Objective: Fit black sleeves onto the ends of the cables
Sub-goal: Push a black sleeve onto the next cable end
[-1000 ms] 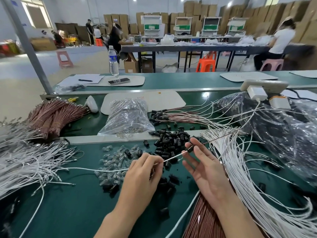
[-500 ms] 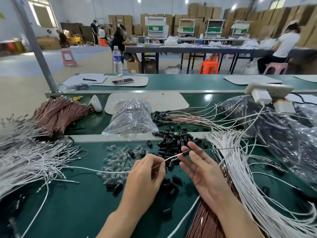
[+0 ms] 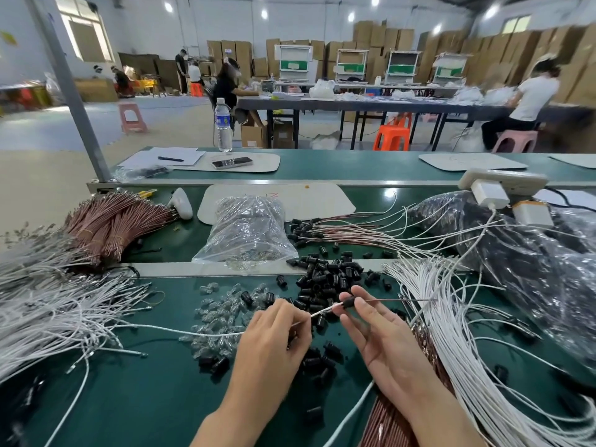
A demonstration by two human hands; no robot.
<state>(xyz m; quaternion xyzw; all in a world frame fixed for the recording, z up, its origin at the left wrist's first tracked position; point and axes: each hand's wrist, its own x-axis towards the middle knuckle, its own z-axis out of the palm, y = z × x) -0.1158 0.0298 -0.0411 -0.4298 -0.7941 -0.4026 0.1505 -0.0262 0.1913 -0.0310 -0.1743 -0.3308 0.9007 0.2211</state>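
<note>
White cable point(image 3: 200, 330) runs from the left heap across lower centre. Its tip meets one black sleeve point(image 3: 348, 303) just right of centre; can't tell how far in it sits. A thin dark wire point(image 3: 396, 300) leaves the sleeve's other side toward the right. Green belt surface point(image 3: 145, 398) underneath. Brown cable bundle point(image 3: 393, 424) at the bottom edge, fanned white cables point(image 3: 451, 333) right, tangled white heap point(image 3: 48, 311) left. Clear small parts point(image 3: 222, 314) and loose black sleeves point(image 3: 325, 279) lie just behind the hands. Further back: clear plastic bag point(image 3: 246, 230), tied brown bundles point(image 3: 119, 221) upper left, dark bag point(image 3: 532, 253) right, power strip point(image 3: 503, 180). Water bottle point(image 3: 223, 125) on the far belt. Room: workers seated at a long table point(image 3: 371, 106), stacked cardboard boxes point(image 3: 371, 37) along the back wall. Left hand point(image 3: 271, 343): fingers curled, pinching the white cable near its end. Right hand point(image 3: 383, 346): thumb and forefinger pinch the black sleeve, other fingers loosely extended. Hands close together, not touching.
</note>
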